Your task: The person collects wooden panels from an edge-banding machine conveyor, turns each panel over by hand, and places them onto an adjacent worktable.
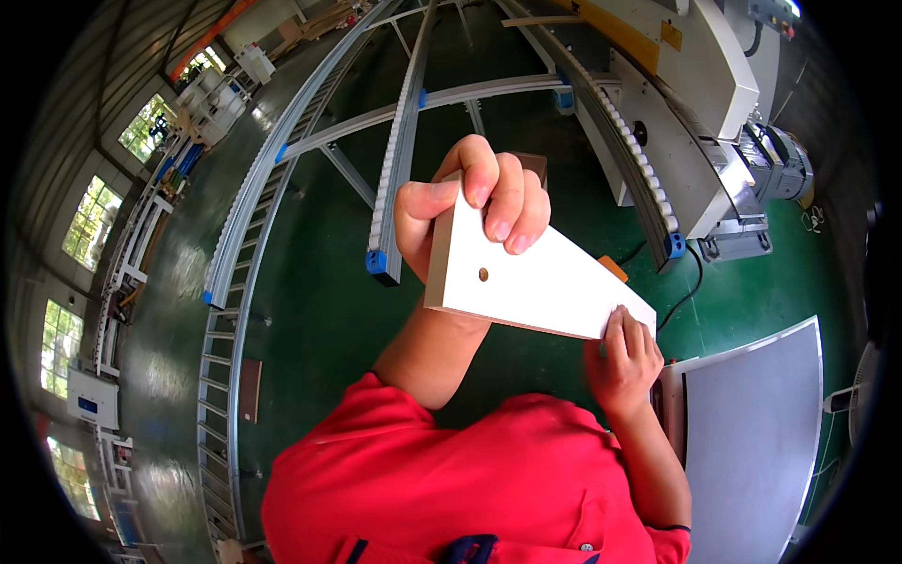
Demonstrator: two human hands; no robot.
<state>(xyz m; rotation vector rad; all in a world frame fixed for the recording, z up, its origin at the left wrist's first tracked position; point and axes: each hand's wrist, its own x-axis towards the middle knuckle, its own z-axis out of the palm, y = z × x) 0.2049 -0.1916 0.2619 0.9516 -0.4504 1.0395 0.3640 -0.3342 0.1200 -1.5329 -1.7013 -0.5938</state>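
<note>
A long white panel (536, 282) with a small round hole near one end is held up in front of my chest, tilted down to the right. My left hand (479, 197) is closed around its left end, the thumb on the end edge and the fingers bent over the top edge onto the white face. My right hand (625, 362) grips the lower right end, fingertips on the face; its thumb cannot be made out. The panel's edges look brownish, and its back is hidden.
Roller rails (402, 169) with blue end caps stand ahead, above a green floor (310, 329). A large white machine (695, 85) with a motor (775, 160) is at the right. A grey tabletop (752, 442) lies near my right arm. A ladder-like roller track (218, 385) runs along the left.
</note>
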